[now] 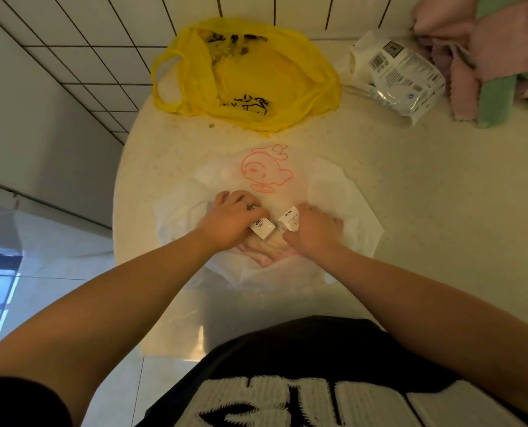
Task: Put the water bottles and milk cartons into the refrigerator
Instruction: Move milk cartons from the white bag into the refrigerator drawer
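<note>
A white plastic bag (333,192) with a red cartoon print lies on the round cream table (410,180) in front of me. Both my hands reach into its open mouth. My left hand (232,220) grips the bag's edge where a white paper label (261,228) sticks out. My right hand (312,229) grips the other side of the opening next to a second label (289,218). Pale pinkish contents (269,246) show between my hands; I cannot tell what they are. No water bottle or milk carton is plainly visible.
A crumpled yellow plastic bag (250,75) lies at the table's far side. A white printed pouch (401,72) sits at the back right, beside pink and green cloths (487,57). A tiled wall rises behind; the floor lies to the left.
</note>
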Demonstrator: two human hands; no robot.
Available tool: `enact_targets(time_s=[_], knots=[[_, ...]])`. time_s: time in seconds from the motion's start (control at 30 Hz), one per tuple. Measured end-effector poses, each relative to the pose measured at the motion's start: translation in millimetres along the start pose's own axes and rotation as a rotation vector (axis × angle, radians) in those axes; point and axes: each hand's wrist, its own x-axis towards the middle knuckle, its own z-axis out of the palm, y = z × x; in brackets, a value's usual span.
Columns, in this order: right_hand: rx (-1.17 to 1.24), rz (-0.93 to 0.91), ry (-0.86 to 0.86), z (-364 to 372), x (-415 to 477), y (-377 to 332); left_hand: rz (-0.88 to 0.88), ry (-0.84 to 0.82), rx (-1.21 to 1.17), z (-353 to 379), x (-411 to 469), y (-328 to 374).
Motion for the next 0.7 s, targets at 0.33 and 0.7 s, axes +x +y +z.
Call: enact_targets(time_s=[0.33,0.7], knots=[[0.495,-0.103,0.136,-55.9,-39.8,18.8,-0.176,0.275,-0.269,-22.8,-12.7,3.2],[1.459,0.215,0.054,-84.2,-79.7,29.7,-0.340,0.626,-0.867,-58.0,-45.5,52.5]])
